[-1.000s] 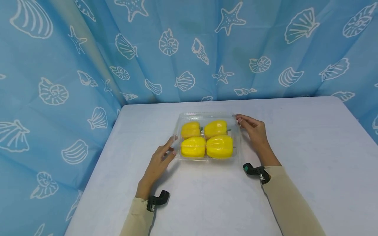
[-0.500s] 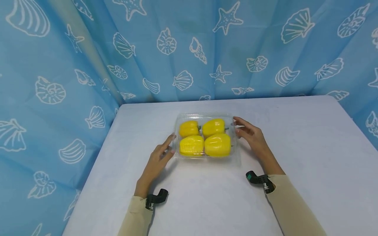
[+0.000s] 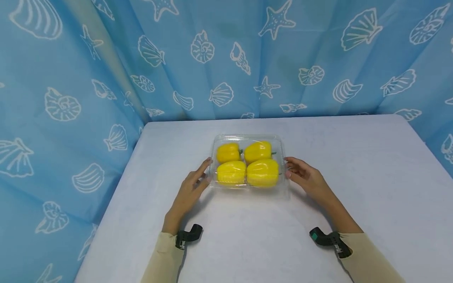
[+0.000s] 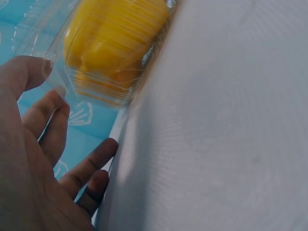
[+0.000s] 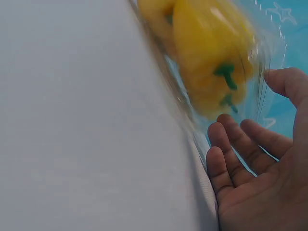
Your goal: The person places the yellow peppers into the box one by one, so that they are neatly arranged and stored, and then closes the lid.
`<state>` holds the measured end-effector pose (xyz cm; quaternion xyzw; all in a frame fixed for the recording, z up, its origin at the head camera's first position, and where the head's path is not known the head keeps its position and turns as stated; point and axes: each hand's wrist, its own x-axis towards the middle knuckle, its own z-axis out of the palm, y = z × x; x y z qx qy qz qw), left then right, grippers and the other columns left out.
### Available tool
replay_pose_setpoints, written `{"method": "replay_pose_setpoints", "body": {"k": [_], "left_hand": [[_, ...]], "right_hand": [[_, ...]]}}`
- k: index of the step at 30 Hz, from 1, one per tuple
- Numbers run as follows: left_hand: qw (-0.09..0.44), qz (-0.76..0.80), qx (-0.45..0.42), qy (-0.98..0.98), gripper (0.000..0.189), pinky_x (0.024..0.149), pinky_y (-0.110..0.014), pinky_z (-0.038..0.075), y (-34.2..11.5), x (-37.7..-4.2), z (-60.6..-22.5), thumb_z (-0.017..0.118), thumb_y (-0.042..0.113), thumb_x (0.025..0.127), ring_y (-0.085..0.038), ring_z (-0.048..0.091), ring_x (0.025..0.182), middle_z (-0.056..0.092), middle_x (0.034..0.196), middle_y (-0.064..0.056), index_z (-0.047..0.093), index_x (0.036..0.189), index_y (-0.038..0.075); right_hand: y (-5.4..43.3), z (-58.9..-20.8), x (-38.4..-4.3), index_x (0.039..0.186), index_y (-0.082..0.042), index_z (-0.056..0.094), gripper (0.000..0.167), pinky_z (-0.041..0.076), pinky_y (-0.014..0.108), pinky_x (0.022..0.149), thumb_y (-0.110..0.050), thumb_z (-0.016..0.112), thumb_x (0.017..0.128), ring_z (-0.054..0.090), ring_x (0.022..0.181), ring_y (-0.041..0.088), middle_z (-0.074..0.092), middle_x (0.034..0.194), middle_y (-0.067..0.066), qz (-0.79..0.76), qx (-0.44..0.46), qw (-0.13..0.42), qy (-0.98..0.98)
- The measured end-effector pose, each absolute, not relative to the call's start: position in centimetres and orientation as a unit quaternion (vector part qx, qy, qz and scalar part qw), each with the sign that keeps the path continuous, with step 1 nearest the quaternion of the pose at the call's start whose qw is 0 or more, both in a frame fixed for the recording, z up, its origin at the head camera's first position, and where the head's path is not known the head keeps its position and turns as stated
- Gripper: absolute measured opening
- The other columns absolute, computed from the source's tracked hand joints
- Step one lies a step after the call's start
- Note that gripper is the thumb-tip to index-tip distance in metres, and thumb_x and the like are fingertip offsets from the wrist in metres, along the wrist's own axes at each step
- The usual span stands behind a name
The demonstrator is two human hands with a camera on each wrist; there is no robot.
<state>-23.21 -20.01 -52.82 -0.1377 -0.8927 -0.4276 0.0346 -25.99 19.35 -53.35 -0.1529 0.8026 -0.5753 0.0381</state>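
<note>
A clear plastic clamshell box [image 3: 247,138] lies near the middle of the table, with its lid down over several yellow bell peppers [image 3: 262,173]. Short green stems [image 5: 225,72] show through the plastic in the right wrist view. At the box's left end is my left hand [image 3: 189,188]; its thumb and index finger touch the clear edge, spread a little apart, and the other fingers [image 4: 91,166] extend below. My right hand [image 3: 309,179] is at the opposite end, thumb near the side wall and fingers loosely bent beside it. Whether every right fingertip touches the plastic, I cannot tell.
A white cloth covers the table [image 3: 247,236]. Blue curtains [image 3: 226,59] with white shells and starfish hang behind it and along the left. Each wrist wears a black camera mount [image 3: 189,234], with cables running back along the sleeves.
My right hand has slid from the box's far right corner toward me, down along its right end. My left hand has stayed at the left end. The box looks almost unmoved.
</note>
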Motion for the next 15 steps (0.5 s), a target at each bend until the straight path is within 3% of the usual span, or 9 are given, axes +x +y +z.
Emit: {"method": "replay_pose_setpoints", "body": {"k": [6,15], "left_hand": [[0.036,-0.425,-0.137,-0.894,0.053,0.093,-0.047,0.045,-20.0,-23.2,-52.4,0.050,0.035,0.105,-0.022,0.053,0.115,0.047,0.150,0.012,0.034,0.156,0.040],[0.030,-0.428,-0.132,-0.893,0.052,0.093,-0.046,0.045,-19.9,-23.1,-52.6,0.048,0.039,0.105,-0.021,0.052,0.115,0.042,0.153,0.016,0.035,0.155,0.041]], "right_hand": [[19.3,-52.9,-23.7,0.142,-0.003,0.052,0.048,0.050,0.020,0.087,-0.026,0.062,0.101,0.058,0.109,0.017,0.059,0.128,0.016,-0.579,-0.137,0.074,0.800],[19.2,-52.4,-22.8,0.105,0.001,0.069,0.028,0.051,0.030,0.069,-0.025,0.062,0.101,0.060,0.081,0.026,0.068,0.092,0.016,-0.583,-0.125,0.090,0.798]]}}
